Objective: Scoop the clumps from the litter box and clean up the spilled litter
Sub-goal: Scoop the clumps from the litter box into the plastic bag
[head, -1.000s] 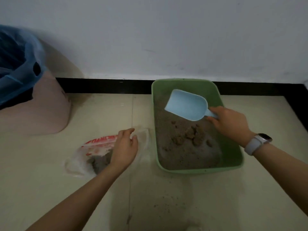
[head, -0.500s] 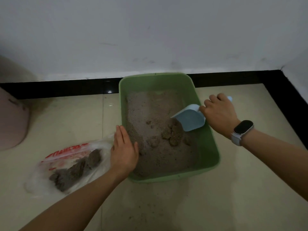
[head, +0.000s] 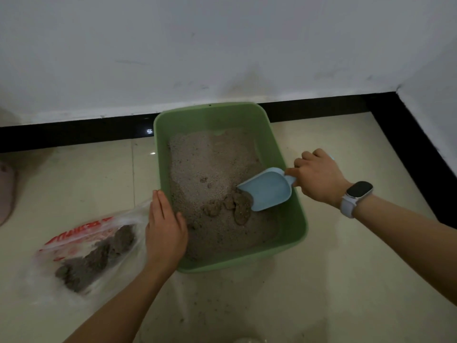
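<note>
Our right hand (head: 319, 177) grips the blue scoop (head: 265, 190) against the clumps (head: 233, 205) in the green litter box (head: 291, 219), our left hand (head: 165, 231) rests flat on its rim, and the red print on the plastic bag (head: 86, 246) is unreadable.

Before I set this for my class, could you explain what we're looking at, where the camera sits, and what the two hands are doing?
No machine here: a person wears a camera on the head, looking down at their own hands. On the tiled floor stands a green plastic litter box filled with grey litter and brown clumps. The right hand, wearing a wristwatch, grips a light blue plastic scoop whose tip is at the clumps. The left hand rests flat on the box's left rim. Beside it lies a clear plastic bag with red print, holding dark clumps.
</note>
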The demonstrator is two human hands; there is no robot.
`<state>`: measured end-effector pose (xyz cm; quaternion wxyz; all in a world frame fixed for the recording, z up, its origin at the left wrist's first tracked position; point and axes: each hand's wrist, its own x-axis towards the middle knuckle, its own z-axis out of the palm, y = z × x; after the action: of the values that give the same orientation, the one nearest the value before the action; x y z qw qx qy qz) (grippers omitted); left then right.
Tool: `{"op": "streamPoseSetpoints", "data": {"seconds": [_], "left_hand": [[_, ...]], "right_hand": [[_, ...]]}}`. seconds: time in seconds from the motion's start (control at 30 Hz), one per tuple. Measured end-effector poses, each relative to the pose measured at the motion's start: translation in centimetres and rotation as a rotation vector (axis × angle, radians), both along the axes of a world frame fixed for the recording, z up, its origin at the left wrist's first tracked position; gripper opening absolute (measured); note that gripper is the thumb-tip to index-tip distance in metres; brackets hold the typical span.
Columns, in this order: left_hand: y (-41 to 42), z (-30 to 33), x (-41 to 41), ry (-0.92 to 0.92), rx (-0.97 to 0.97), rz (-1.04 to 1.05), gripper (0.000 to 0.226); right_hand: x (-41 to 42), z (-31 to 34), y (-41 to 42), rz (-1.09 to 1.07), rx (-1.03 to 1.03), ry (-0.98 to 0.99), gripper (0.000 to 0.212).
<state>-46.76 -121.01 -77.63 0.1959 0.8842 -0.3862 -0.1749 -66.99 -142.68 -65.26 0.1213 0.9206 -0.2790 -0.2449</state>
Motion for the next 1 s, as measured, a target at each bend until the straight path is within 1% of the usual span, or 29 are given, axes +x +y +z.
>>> {"op": "streamPoseSetpoints", "data": {"seconds": [0.17,0.23,0.3,0.37,0.53,0.6,0.67,0.77,0.83,0.93,1.0], "left_hand": [[0.0,0.0,-0.1,-0.009,-0.005,0.01,0.061],[0.0,0.1,-0.2,-0.016,-0.02,0.014,0.06],[0.0,0.1,-0.3,-0.025,-0.033,0.018,0.059],[0.1,-0.1,-0.3,-0.027,-0.043,0.024,0.056],[0.2,-0.4,-0.1,-0.036,-0.065,0.028,0.057],[0.2,-0.5,-0.1,-0.037,-0.066,0.034,0.057],[0.3,-0.6,-0.1,-0.038,-0.077,0.031,0.056],[0.3,-0.7,-0.1,-0.024,-0.07,0.032,0.057],[0.3,-0.6,-0.1,-0.022,-0.066,0.034,0.057],[0.4,-0.5,-0.1,-0.018,-0.064,0.031,0.057],[0.4,-0.4,-0.2,-0.014,-0.062,0.032,0.057]], "right_hand": [[0.3,-0.5,1.1,0.107,-0.048,0.026,0.03],[0.2,-0.7,0.9,0.044,-0.027,0.023,0.028],[-0.2,-1.0,0.9,-0.065,0.024,0.027,0.025],[-0.6,-1.9,1.3,-0.146,0.08,0.013,0.027],[-1.0,-3.7,2.2,-0.336,0.324,-0.112,0.025],[-1.6,-3.7,2.3,-0.362,0.355,-0.138,0.027],[-2.1,-3.3,2.5,-0.298,0.266,-0.134,0.029],[-2.3,-3.0,2.8,-0.027,0.004,-0.15,0.027],[-2.2,-3.0,2.8,0.092,-0.114,-0.187,0.033],[-1.9,-2.7,2.6,0.132,-0.22,-0.207,0.032],[-1.9,-2.5,2.4,0.145,-0.229,-0.214,0.033]]}}
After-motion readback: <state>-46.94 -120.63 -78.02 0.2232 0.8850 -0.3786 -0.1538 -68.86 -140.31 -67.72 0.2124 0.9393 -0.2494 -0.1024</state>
